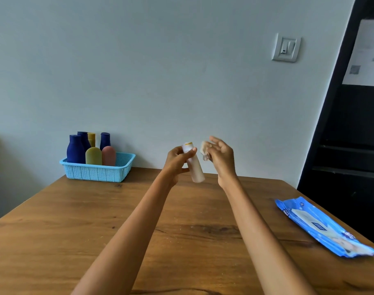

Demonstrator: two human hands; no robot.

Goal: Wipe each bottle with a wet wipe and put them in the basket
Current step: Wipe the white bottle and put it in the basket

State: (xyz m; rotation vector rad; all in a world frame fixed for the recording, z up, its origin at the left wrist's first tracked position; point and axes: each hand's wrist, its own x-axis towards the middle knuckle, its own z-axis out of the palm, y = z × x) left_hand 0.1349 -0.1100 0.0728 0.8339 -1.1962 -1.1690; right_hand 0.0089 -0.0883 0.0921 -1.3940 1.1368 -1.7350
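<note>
Six bottles (90, 149) are standing in the blue basket (96, 172) by the wall. Blue wipes pack (322, 227) is lying at my right on the table (54, 231). My left hand (177, 161) is gripping a pale, blurry bottle (195, 167) up in the air, tilted. My right hand (221, 155), fingers spread, is pinching a small wipe (204, 149) just beside it.

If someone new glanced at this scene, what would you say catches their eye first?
Probably the two raised hands at centre: the left hand grips a pale bottle while the right hand holds a crumpled wipe beside it. Next, the light blue basket of coloured bottles by the wall, far left.
</note>
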